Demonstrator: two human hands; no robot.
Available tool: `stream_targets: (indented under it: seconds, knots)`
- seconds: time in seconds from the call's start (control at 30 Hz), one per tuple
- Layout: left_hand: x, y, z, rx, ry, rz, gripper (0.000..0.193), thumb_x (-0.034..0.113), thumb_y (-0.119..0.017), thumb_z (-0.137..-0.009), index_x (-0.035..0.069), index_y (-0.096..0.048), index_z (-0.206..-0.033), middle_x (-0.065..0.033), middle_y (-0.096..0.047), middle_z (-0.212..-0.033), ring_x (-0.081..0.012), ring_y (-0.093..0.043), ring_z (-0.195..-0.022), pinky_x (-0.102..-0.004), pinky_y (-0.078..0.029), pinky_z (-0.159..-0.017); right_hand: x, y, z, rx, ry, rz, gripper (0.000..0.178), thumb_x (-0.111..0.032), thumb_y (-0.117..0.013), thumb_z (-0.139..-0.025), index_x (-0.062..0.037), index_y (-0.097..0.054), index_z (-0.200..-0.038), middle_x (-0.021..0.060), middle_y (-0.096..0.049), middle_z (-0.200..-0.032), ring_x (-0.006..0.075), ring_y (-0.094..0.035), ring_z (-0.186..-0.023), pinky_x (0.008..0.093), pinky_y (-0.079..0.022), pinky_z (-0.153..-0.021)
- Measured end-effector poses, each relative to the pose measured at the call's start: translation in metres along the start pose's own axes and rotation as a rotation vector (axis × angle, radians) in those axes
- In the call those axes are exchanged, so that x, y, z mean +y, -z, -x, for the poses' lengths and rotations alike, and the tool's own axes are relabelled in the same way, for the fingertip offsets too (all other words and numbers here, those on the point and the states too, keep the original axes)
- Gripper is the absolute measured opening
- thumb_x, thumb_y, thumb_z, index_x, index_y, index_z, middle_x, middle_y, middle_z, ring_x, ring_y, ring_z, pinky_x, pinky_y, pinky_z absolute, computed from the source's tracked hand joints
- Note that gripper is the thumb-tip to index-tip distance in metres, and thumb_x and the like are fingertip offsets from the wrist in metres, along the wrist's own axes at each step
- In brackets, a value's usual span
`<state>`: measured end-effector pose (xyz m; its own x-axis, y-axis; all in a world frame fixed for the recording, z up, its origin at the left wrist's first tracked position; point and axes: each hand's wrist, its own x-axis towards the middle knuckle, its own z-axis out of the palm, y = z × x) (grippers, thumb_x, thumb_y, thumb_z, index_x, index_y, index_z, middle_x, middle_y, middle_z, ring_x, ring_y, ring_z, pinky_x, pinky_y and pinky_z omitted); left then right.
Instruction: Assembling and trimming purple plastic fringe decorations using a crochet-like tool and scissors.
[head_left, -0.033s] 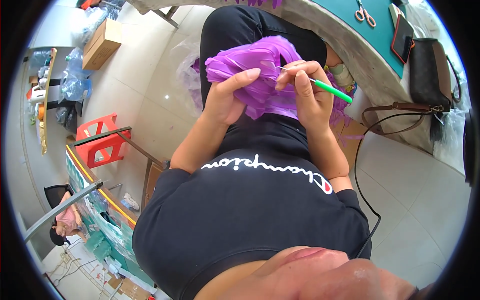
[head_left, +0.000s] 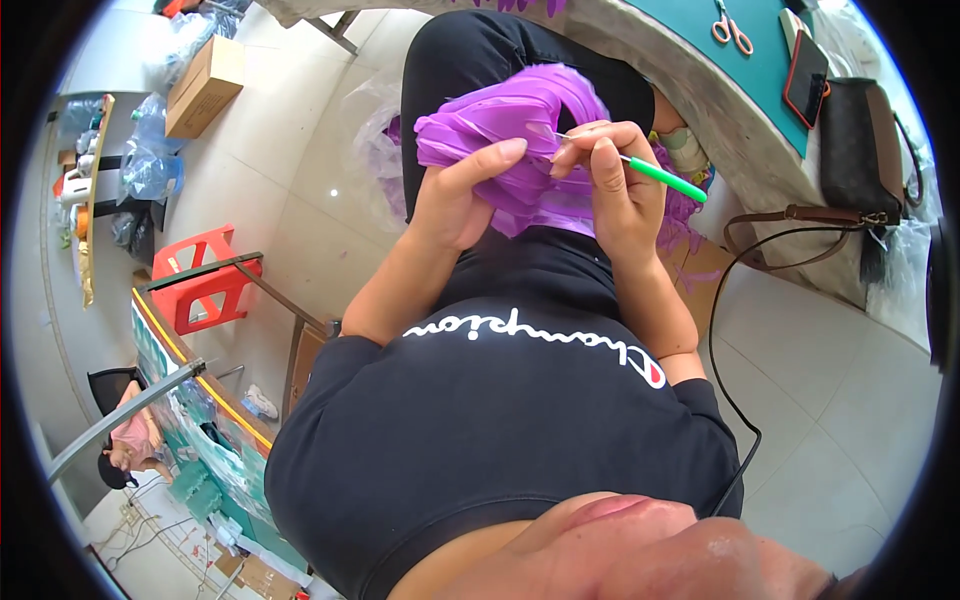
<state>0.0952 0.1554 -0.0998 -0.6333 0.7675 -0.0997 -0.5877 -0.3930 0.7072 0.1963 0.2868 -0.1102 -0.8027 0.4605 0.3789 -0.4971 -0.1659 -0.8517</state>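
In the head view, a bundle of glossy purple plastic-like strips (head_left: pixel 490 120) sits at the upper centre of the frame, above the person's black-clad lap. The left hand (head_left: pixel 455 205) grips its left side, thumb pressed on top; its other fingers are hidden beneath. The right hand (head_left: pixel 625 185) pinches a slim tool with a bright green handle and thin metal shaft (head_left: pixel 668 180) between thumb and fingers, the shaft pointing left at the strips. Pink-handled scissors (head_left: pixel 736 40) lie at upper right.
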Motion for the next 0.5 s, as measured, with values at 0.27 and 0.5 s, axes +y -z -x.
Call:
stream_targets:
  seconds: [0.27,0.5]
  knots:
    - [-0.0042,-0.0067,0.0079,0.046,-0.062,-0.049,0.021,0.003,-0.062,-0.086,-0.001,-0.062,-0.106,-0.0079,-0.065,-0.097,-0.0150,-0.062,-0.088,-0.0293,-0.049,-0.081,0.0032,-0.0048,0.0004,-0.014,-0.014,0.101,0.022,-0.019,-0.049,-0.099,0.0021,-0.056,-0.097,0.0111,-0.058,-0.090,0.0130,-0.054,-0.074,0.0253,-0.045,-0.067]
    - [-0.0100,-0.0049,0.0070,0.065,-0.149,-0.172,0.018,0.004,-0.065,-0.086,-0.001,-0.063,-0.103,-0.0066,-0.065,-0.091,-0.0124,-0.063,-0.082,-0.0266,-0.050,-0.075,0.0053,-0.0070,0.0024,0.021,0.122,0.380,0.011,-0.009,-0.056,-0.095,0.0020,-0.058,-0.094,0.0119,-0.059,-0.088,0.0146,-0.057,-0.073,0.0248,-0.047,-0.067]
